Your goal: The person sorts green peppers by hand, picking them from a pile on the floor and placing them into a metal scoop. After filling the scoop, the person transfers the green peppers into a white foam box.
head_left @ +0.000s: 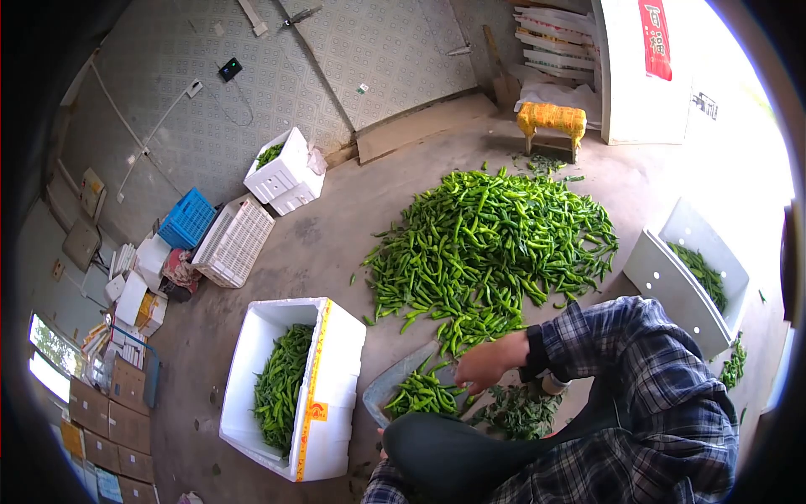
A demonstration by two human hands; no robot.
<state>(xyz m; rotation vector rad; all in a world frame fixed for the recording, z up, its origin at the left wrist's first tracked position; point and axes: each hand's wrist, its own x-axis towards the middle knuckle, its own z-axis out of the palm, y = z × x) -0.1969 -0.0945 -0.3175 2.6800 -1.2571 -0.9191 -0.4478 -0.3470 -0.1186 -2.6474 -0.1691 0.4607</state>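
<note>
My right hand [491,363] reaches over the near edge of the big heap of green chili peppers [495,244], with its fingers bent down at the peppers [422,393] in a grey scoop-like tray [379,388]. Its fingers look closed, but what they hold is hidden. Only a sliver of my left hand [383,443] shows beside my knee, close to the tray's near side; its fingers are mostly hidden. Wilted green leaves [519,412] lie on the floor below my right wrist.
A white foam box [344,403] with green peppers stands on the left. Another foam box [642,265] with peppers sits to the right. A yellow-covered stool [552,120] is behind the heap. Crates [235,242] and cardboard boxes [130,424] line the left wall.
</note>
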